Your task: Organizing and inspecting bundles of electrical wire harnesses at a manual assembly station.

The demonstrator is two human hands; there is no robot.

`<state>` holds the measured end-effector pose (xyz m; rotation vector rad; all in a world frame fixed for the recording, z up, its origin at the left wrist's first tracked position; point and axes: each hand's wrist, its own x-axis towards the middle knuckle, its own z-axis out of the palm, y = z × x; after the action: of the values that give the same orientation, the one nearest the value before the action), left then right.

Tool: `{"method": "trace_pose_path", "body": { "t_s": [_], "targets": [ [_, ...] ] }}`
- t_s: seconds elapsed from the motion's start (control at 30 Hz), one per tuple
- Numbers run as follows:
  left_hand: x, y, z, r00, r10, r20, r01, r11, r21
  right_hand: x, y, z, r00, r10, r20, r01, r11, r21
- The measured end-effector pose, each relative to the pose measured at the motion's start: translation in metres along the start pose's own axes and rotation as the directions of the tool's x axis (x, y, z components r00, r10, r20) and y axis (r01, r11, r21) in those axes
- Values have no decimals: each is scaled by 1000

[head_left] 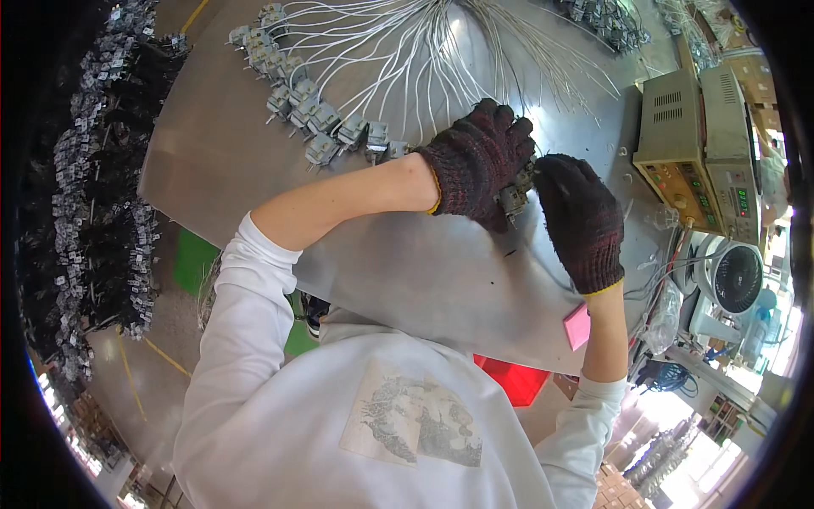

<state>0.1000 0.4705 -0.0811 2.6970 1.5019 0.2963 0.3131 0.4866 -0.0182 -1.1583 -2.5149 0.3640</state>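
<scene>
Dark knitted work gloves with yellow cuff edges cover both hands. My left hand (476, 163) is bent round a small boxy grey metal part (512, 202), which shows below its fingers; the glove hides much of it. Close on the right, my right hand (583, 222) has its fingers curled in toward the same part. What its fingertips pinch is too small and dark to make out. To the left, a curved row of similar small metal parts (322, 119) with thin pins lies on the metal table (398, 280). White wires (415, 51) run from them to a bundle at the far side.
Two bench instruments (678, 153) with lit displays stand at the table's right, with a small fan (734, 278) nearer. A pink pad (577, 327) lies at the near right edge; a red bin (513, 379) is below. More metal parts (606, 21) lie far right, and dark racks of parts (102, 187) stand left.
</scene>
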Motion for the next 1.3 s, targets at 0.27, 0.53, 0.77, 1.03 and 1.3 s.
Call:
{"method": "trace_pose_path", "body": {
  "t_s": [0.27,0.53,0.77,1.03,1.3],
  "targets": [
    [0,0,-2,1000,7,5,-7,999,-39,9,6,-12,981,-157,113,170,978,-117],
    [-1,1,-1,1000,3,-5,-3,1000,-12,-19,4,4,993,115,-19,-105,950,293],
    [1,2,-2,1000,-17,4,17,1000,-9,-12,-11,-7,992,-79,95,88,991,-100],
    [-1,1,5,1000,-15,-17,15,1000,-10,-2,-12,-16,974,-147,175,168,980,-112],
    [1,6,-5,1000,-12,15,13,1000,-11,-44,-18,-5,914,376,149,-403,815,416]
  ]
}}
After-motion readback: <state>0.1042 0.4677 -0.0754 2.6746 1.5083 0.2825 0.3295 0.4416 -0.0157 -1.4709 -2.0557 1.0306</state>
